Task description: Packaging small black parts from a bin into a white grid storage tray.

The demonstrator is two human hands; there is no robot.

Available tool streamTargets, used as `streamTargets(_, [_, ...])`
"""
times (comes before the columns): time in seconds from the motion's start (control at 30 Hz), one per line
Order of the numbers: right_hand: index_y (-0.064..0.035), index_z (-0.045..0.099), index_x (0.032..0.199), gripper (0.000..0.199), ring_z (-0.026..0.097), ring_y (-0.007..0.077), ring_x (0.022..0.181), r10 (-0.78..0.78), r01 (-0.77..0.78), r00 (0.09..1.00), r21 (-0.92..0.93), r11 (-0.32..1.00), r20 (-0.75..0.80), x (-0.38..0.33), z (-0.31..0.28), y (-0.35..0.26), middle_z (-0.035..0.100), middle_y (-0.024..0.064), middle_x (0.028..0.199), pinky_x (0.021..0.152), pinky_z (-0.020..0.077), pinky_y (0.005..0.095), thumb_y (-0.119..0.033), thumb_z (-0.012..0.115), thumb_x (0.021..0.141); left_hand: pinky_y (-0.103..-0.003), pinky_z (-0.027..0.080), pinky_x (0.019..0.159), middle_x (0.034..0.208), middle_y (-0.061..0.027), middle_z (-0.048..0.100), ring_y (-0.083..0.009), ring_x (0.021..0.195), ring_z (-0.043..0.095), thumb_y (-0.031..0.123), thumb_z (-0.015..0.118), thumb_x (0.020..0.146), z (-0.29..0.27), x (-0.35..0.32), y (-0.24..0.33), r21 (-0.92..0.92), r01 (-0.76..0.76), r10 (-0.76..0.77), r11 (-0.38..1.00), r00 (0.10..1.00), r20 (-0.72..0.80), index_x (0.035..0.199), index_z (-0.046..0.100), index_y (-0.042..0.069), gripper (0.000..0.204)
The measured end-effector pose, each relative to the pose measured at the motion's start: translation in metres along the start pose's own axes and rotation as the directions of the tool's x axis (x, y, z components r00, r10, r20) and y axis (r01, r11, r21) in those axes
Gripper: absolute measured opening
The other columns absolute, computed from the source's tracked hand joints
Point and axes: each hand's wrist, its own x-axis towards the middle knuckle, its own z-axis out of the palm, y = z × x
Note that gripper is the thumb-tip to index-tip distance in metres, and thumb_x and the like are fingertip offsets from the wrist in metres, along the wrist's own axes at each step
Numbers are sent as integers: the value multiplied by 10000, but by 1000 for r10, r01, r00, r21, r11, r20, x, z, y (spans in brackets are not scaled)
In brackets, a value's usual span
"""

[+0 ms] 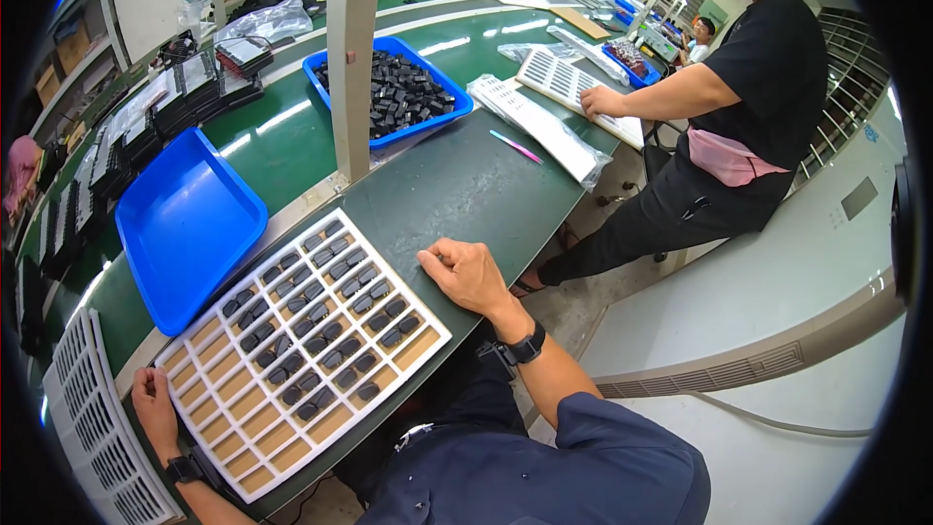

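A white gridded tray (321,399) with tan compartment floors lies tilted in front of me. Small black plastic pieces (316,316) fill many of its compartments; those along the left and lower sides hold none. My left hand (154,410) is at the tray's left corner, fingers curled against or beside the rim; I cannot tell if they grip it. Just past the tray's right side, my right hand (465,274) rests over the dark green table (418,199), its fingers curled in. Whatever either hand may hold is hidden. Both wrists wear black bands.
A blue bin (190,224) without contents leans beyond the tray. Another blue bin (462,102) holds many black pieces, partly behind a pale post (350,58). More white trays (87,408) lie at left. A pink-and-blue pen-like tool (517,147) and bagged trays (544,131) lie ahead; a co-worker (768,78) stands right.
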Motion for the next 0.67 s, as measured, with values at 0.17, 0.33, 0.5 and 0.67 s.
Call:
streamTargets(0.17, [-7,719,864,259,674,363,646,-43,44,999,21,999,-21,-4,3,3,674,190,705,603,512,429,-246,716,964,-268,367,663,761,22,437,-85,712,380,221,630,1071,0,-3,2,17,-3,3,1000,1000,-7,875,520,30,295])
streamTargets(0.33, [18,716,863,256,644,273,554,-54,54,998,18,998,-43,-2,1,3,659,181,670,549,479,376,-218,728,961,-269,361,660,763,23,428,-84,712,370,220,627,1075,0,0,2,15,-3,3,1000,1000,5,872,510,34,299])
streamTargets(0.5, [17,717,863,264,634,267,548,-71,72,996,20,997,-48,-2,3,3,655,180,666,545,474,374,-228,728,962,-269,357,660,765,24,422,-83,711,364,226,625,1077,0,0,-2,25,-13,13,1000,1000,5,870,503,35,307])
streamTargets(0.67, [14,721,864,266,637,256,550,-68,68,997,12,998,-40,-3,2,4,652,183,664,547,475,375,-232,727,965,-271,360,660,766,22,419,-86,711,366,226,625,1079,0,0,-4,38,-15,15,999,1000,7,875,503,37,304])
